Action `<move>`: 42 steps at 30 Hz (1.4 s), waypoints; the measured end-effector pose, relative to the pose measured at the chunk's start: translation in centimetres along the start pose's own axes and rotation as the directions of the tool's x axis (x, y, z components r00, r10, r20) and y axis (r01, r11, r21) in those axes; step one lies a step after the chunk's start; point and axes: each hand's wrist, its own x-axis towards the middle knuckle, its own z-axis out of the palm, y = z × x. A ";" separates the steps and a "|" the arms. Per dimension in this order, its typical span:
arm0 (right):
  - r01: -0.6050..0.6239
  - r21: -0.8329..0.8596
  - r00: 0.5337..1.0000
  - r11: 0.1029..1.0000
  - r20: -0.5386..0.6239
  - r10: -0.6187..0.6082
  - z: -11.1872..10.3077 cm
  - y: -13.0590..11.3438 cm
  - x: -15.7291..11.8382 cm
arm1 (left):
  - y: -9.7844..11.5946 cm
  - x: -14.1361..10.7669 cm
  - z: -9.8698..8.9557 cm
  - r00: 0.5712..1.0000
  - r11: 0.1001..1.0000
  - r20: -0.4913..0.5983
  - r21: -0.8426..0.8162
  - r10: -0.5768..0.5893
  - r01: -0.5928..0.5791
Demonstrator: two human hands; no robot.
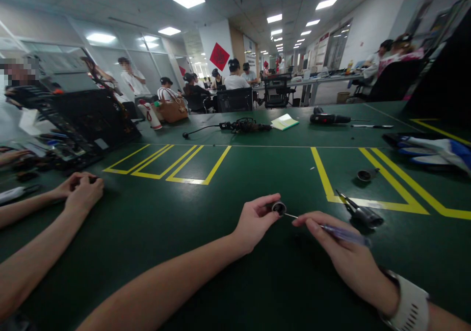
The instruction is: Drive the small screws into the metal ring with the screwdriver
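Between thumb and fingers, my left hand [255, 220] grips a small round dark part [278, 208] with a metal rim, its open end turned towards me. My right hand [340, 250] is closed around a screwdriver [344, 234] with a translucent purplish handle. The thin metal shaft points left, and its tip meets the rim of the round part; whether it reaches inside I cannot tell. To the right of the hands lies a dark conical part [366, 217] with thin prongs. Farther back, another round dark part [364, 175] rests inside a yellow-taped area.
A co-worker's hands [83, 188] work at the left. Along the back lie a coiled black cable [245, 124], a notepad [285, 122], a black-and-red power tool [329, 118] and a pen [371, 126]. Blue-and-white gloves [430, 149] lie at right on the green table [257, 166].
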 end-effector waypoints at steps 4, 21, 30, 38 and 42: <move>0.268 -0.184 0.962 0.946 0.105 -0.252 0.2 0.1 -0.3 | -0.3 -0.1 0.0 0.999 0.999 0.026 0.009 0.032 -0.032; 0.545 -0.435 0.837 0.716 0.331 -0.436 0.1 1.0 -0.9 | -0.5 0.0 0.2 0.996 0.994 -0.023 0.061 0.087 -0.085; 0.555 -0.473 0.832 0.684 0.339 -0.440 0.1 1.2 -0.8 | -0.4 -0.2 0.3 0.995 0.990 -0.013 0.097 0.103 -0.102; 0.566 -0.456 0.821 0.687 0.389 -0.418 0.0 1.4 -1.0 | -0.8 0.0 0.1 0.995 0.991 0.005 0.091 0.102 -0.102; 0.565 -0.454 0.822 0.689 0.386 -0.419 0.0 1.6 -1.0 | -0.9 0.0 0.0 0.995 0.990 0.002 0.098 0.098 -0.098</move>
